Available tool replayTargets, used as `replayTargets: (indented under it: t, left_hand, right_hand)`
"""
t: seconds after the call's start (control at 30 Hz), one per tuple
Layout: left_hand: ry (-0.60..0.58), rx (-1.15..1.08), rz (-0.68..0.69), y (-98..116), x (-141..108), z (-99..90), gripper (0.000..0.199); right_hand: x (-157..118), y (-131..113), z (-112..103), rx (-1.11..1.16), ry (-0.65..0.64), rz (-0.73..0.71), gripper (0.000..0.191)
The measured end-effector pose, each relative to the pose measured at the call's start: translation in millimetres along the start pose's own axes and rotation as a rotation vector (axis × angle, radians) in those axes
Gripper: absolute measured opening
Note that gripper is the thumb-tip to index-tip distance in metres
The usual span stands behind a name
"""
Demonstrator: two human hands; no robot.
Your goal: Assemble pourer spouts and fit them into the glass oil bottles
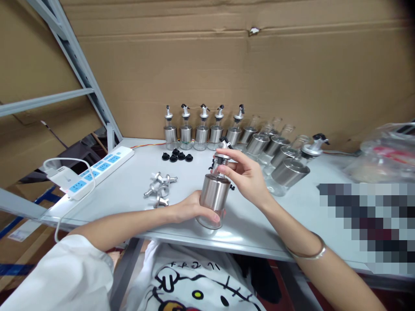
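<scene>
A glass bottle with a steel sleeve [215, 192] is held slightly tilted over the front part of the table. My left hand [194, 207] wraps round its lower part, the thumb across the front. Near the top, the fingers and thumb of my right hand [241, 170] close on the neck and the metal pourer [223, 151] with its black tip. Metal spouts [160, 185] lie in a small pile left of the bottle. Behind them are several black stoppers [177, 156]. Small black parts [232, 187] show partly behind the held bottle.
Several bottles with pourers [202, 134] stand in a row at the back. More bottles without pourers [257, 142] and one with a pourer [292, 170] stand to the right. A white power strip [100, 170] lies left, plastic bags [382, 155] right. Cardboard [194, 65] rises behind.
</scene>
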State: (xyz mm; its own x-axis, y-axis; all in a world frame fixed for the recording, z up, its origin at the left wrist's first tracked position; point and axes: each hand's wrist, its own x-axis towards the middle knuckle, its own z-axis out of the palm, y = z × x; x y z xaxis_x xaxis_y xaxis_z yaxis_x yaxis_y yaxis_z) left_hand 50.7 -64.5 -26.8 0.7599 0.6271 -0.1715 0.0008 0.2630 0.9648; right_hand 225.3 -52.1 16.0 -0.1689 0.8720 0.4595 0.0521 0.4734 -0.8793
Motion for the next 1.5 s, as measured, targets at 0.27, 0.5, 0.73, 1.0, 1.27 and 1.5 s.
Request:
replayTargets:
  t: [0.27, 0.5, 0.73, 1.0, 1.27, 1.5]
  left_hand:
    - [-0.009, 0.027, 0.007, 0, 0, 0.1, 0.041]
    - [-0.011, 0.089, 0.009, 3, -3, 0.0, 0.043]
    - [0.001, 0.059, 0.030, 1, -3, 1.9, 0.046]
    - [0.062, -0.009, 0.133, -7, 0, 3.2, 0.071]
    - [0.097, -0.074, 0.117, -9, 0, 4.7, 0.074]
    - [0.125, -0.106, 0.112, -10, -1, 5.9, 0.072]
  right_hand:
    - [1, -7, 1, -0.021, 0.020, -0.023, 0.030]
    - [-7, -13, 4, -0.079, 0.058, -0.106, 0.020]
    - [-6, -2, 7, -0.159, 0.062, -0.107, 0.024]
    - [-7, 4, 9, -0.158, -0.051, -0.097, 0.043]
    - [11, -3, -6, -0.259, 0.171, -0.048, 0.025]
    - [96, -2, -60, -1.262, 0.504, 0.144, 0.028]
